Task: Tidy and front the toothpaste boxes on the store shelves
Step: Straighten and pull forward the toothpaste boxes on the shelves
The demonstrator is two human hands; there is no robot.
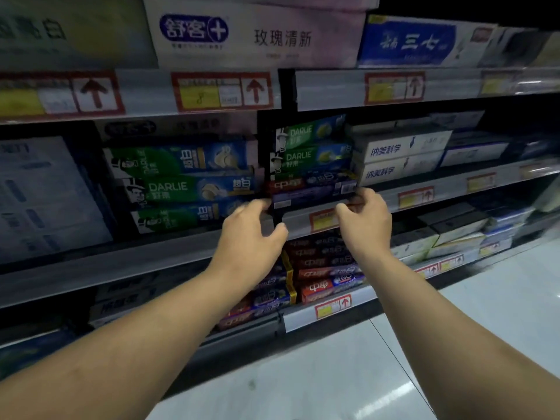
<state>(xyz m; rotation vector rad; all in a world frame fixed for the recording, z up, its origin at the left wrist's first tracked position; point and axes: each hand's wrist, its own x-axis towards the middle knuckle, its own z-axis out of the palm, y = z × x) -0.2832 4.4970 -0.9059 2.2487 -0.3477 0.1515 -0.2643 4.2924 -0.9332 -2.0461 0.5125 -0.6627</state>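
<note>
The left hand [254, 234] and right hand [363, 219] each curl round one end of one red-and-purple toothpaste box [312, 189]. Two green Darlie boxes [309, 147] are stacked above it, and three more Darlie boxes [188, 189] lie leftward.

Left hand [254, 230], right hand [365, 218] grip opposite ends of red-and-blue toothpaste box [312, 190] at middle shelf [121, 262] front, under green Darlie boxes [313, 147]. White boxes [403, 157] just right. Red boxes [325, 269] stacked below.
</note>
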